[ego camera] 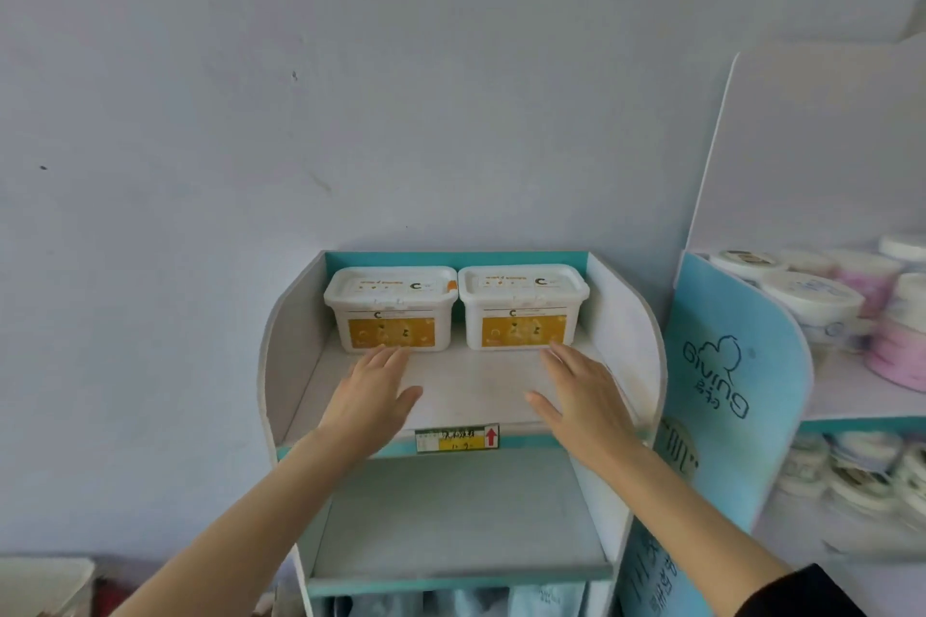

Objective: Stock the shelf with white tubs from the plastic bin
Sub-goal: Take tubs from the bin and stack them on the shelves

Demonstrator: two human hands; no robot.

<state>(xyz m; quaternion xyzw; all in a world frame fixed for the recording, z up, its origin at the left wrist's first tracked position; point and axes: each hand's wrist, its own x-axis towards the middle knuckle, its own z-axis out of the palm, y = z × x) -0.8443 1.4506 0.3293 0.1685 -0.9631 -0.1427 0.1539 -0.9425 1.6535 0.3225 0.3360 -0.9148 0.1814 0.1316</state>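
Two white tubs with yellow labels stand side by side at the back of the top shelf (466, 391): the left tub (391, 308) and the right tub (522, 306). My left hand (373, 393) lies flat and open on the shelf, fingertips at the foot of the left tub. My right hand (584, 391) is spread open just in front of the right tub, fingertips near its lower right corner. Neither hand holds anything. The plastic bin is only partly visible, if at all, at the lower left corner (45, 586).
A price tag with a red arrow (457, 437) sits on the shelf's front lip. The shelf below (451, 521) holds nothing visible. A blue side panel (726, 381) separates a neighbouring shelf unit with round white and pink tubs (812, 301). A pale wall rises behind.
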